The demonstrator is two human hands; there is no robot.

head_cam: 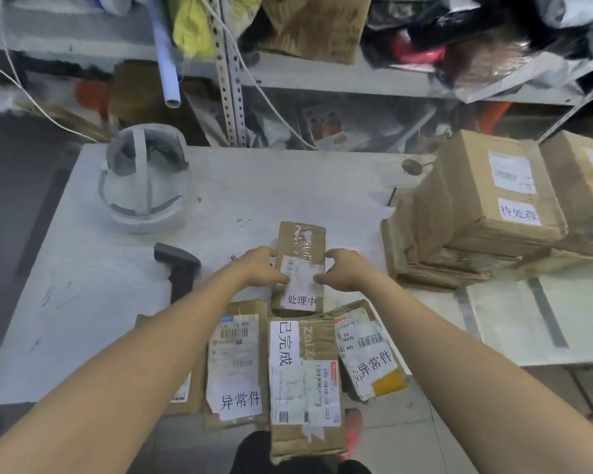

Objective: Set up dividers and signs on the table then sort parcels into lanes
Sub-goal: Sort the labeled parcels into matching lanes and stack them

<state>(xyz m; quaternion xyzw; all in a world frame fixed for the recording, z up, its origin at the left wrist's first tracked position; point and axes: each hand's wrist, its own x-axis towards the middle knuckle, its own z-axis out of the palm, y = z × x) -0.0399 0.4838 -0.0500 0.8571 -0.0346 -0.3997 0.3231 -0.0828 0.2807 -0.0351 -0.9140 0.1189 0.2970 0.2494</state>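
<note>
A narrow brown parcel (301, 244) with a white paper sign lies on the white table (93, 302) in the middle. My left hand (262, 268) grips its left edge and my right hand (344, 270) grips its right edge. Closer to me lie three labelled parcels side by side: a left parcel (235, 367), a middle parcel (303, 381) that overhangs the table's front edge, and a tilted right parcel (368, 357). Part of another parcel (185, 395) is hidden under my left forearm.
A stack of large cardboard boxes (486, 200) with a sign stands at the right, over flattened cartons. A white helmet (146, 179) sits at the back left. A dark barcode scanner (178, 268) stands left of my hands. Cluttered shelves rise behind the table.
</note>
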